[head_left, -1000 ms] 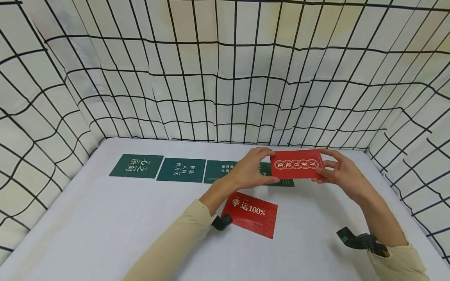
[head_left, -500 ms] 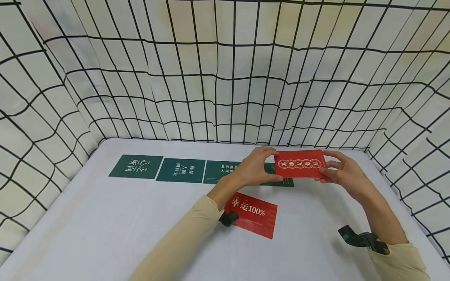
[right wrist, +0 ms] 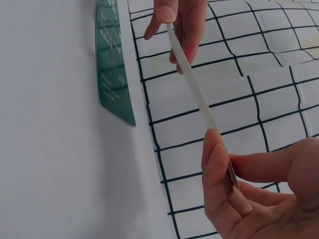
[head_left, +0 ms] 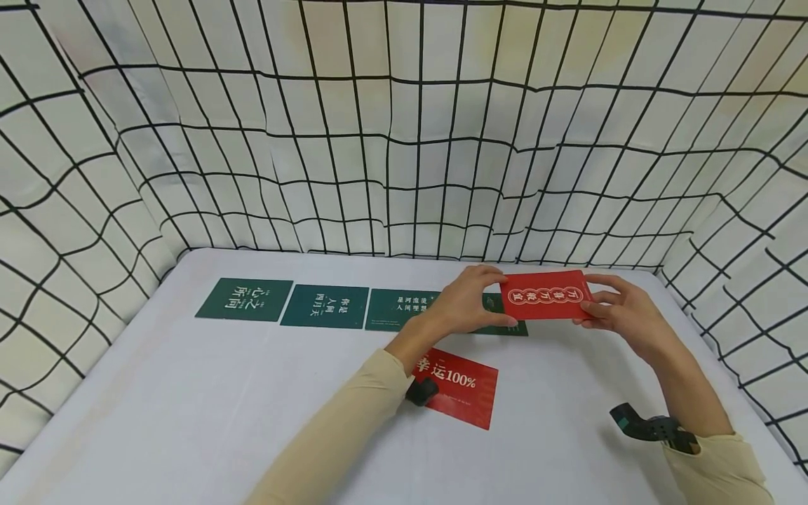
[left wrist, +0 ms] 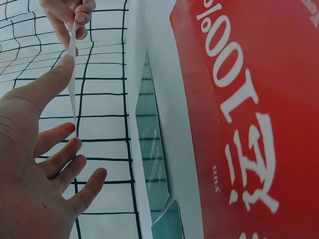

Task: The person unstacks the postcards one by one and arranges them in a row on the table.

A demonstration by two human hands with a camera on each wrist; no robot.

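A red card (head_left: 544,296) with a row of ringed white characters is held up over the far right of the table, tilted toward the head camera. My left hand (head_left: 466,303) pinches its left end between thumb and fingers. At the other end, my right hand (head_left: 621,312) grips the right edge. Both wrist views show the card (left wrist: 73,99) nearly edge-on, a thin pale strip (right wrist: 197,94). Below it lies a second red card (head_left: 463,396) reading 100%, partly covered by the left wrist and its camera.
Green cards lie in a row along the back of the white table (head_left: 189,407): one at far left (head_left: 244,299), a second (head_left: 325,306), then more green (head_left: 391,308) partly hidden by the left hand and held card. Black-lined netting (head_left: 404,161) over white cloth rises behind and at both sides.
Both hands have shifted slightly to the right with the red card between them, the left hand more than the right. The cards on the table have stayed in place.
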